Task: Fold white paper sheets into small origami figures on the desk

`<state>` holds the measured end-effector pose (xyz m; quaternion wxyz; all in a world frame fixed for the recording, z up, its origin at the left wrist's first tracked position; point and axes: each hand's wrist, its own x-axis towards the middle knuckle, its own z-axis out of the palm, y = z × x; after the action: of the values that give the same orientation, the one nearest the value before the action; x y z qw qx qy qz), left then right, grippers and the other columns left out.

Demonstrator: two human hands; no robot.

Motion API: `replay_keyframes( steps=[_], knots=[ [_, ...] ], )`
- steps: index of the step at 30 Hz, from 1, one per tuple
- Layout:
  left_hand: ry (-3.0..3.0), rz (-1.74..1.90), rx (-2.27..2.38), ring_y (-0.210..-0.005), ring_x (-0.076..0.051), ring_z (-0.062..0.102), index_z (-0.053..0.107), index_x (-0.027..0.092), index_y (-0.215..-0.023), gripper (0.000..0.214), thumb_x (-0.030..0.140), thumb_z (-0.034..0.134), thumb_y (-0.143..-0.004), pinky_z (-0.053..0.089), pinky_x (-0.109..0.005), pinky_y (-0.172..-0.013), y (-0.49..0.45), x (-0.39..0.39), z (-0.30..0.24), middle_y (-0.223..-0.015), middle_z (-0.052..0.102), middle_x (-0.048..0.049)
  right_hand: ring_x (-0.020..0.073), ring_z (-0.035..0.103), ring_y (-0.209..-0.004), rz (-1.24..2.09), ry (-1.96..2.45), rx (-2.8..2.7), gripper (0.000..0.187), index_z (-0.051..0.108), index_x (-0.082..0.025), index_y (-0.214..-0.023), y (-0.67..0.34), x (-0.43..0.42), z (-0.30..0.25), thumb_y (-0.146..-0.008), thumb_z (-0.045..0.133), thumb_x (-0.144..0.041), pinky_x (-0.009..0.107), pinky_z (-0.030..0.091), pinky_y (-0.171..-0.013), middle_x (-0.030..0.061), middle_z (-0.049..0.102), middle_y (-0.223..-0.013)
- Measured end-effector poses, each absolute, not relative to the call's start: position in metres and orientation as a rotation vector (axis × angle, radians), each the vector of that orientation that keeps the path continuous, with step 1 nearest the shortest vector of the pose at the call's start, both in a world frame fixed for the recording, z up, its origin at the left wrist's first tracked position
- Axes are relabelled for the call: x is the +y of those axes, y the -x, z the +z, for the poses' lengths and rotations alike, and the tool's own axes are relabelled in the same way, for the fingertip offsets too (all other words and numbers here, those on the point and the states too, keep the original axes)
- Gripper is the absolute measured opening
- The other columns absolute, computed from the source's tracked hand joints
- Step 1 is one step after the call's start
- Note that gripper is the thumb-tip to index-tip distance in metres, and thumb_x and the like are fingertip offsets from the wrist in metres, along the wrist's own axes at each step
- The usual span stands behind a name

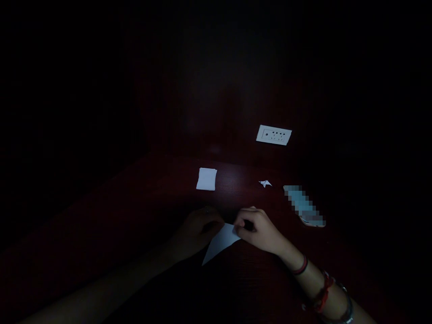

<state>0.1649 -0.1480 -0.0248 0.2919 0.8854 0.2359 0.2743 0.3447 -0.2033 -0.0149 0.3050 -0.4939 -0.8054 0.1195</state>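
Observation:
A white sheet of paper folded into a triangle [219,245] lies on a dark reddish wooden table [141,211]. My right hand [258,229] pinches its upper right corner, fingers curled together. My left hand [199,227] rests on the paper's upper left edge, fingers bent down onto it, dim in the low light. Red bands and a bracelet circle my right wrist.
A small stack of white square paper [206,179] lies farther back on the table. A tiny folded paper figure [265,183] sits to its right. A blurred oblong object [304,206] lies at the right. A white wall socket [273,135] is behind. The surroundings are very dark.

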Motion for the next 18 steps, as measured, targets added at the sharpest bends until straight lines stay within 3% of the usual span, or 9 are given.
replay_keyframes(
  steps=[7, 13, 16, 18],
  knots=[
    [-2.188, 0.846, 0.819, -0.070, -0.012, 0.049, 0.052, 0.017, -0.068, 0.021, 0.028, 0.040, -0.081, 0.038, -0.022, -0.064, -0.154, -0.128, -0.021, -0.072, 0.052, 0.0022, 0.0087, 0.045, -0.055, 0.334, 1.450, -2.058, 0.010, 0.048, -0.015, -0.057, -0.402, -0.199, -0.012, -0.064, 0.047, -0.007, 0.020, 0.033, -0.054, -0.0030, 0.049, -0.059],
    [-2.112, 0.783, 0.832, -0.072, -0.013, 0.050, 0.054, 0.017, -0.071, 0.020, 0.029, 0.040, -0.080, 0.039, -0.023, -0.064, -0.156, -0.128, -0.027, -0.075, 0.053, 0.0018, 0.0123, 0.052, -0.069, 0.347, 1.409, -1.884, 0.012, 0.055, -0.015, -0.074, -0.401, -0.198, -0.010, -0.075, 0.043, -0.017, 0.023, 0.039, -0.064, 0.0019, 0.056, -0.073],
    [-2.144, 0.755, 0.760, -0.070, -0.012, 0.051, 0.055, 0.018, -0.072, 0.019, 0.028, 0.041, -0.080, 0.039, -0.023, -0.064, -0.161, -0.133, -0.031, -0.074, 0.054, 0.0021, 0.0125, 0.053, -0.072, 0.382, 1.322, -1.967, 0.018, 0.056, -0.016, -0.089, -0.374, -0.201, -0.012, -0.074, 0.050, -0.023, 0.022, 0.040, -0.066, 0.0025, 0.057, -0.077],
    [-2.160, 0.738, 0.737, -0.070, -0.012, 0.051, 0.055, 0.018, -0.073, 0.018, 0.027, 0.040, -0.080, 0.039, -0.023, -0.064, -0.163, -0.135, -0.032, -0.074, 0.055, 0.0021, 0.0121, 0.053, -0.072, 0.428, 1.306, -2.024, 0.016, 0.057, -0.017, -0.088, -0.361, -0.202, -0.016, -0.074, 0.049, -0.022, 0.022, 0.040, -0.066, 0.0022, 0.059, -0.079]
  ],
)
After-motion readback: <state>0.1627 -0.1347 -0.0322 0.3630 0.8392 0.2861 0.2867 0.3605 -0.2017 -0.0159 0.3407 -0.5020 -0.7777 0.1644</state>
